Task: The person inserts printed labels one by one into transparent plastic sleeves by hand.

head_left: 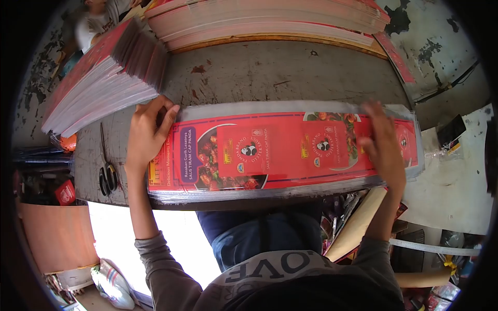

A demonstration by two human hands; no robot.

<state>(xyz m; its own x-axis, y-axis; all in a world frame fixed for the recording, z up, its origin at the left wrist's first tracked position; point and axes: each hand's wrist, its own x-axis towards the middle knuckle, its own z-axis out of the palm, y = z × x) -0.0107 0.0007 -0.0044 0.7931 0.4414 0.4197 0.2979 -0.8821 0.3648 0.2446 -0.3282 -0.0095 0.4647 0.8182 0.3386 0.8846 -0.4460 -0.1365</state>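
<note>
A stack of long red printed sheets [285, 150] lies in front of me on the table, with panda logos, food pictures and a clear plastic margin. At its far left corner, my left hand [148, 132] has its fingers bent, thumb and fingertips pinched on the edge of the printed sheet. My right hand [385, 147] is over the right part of the stack, thumb and fingers apart. Motion blurs its fingertips, and I cannot tell whether they touch the top sheet. Black-handled scissors [108, 179] lie left of my left hand.
A tall leaning stack of similar sheets [104, 78] stands at the left. More piles of sheets [264, 20] line the back of the worn grey table [233, 70]. Another person [104, 20] is at the far left. Rolls and assorted clutter sit below on the right.
</note>
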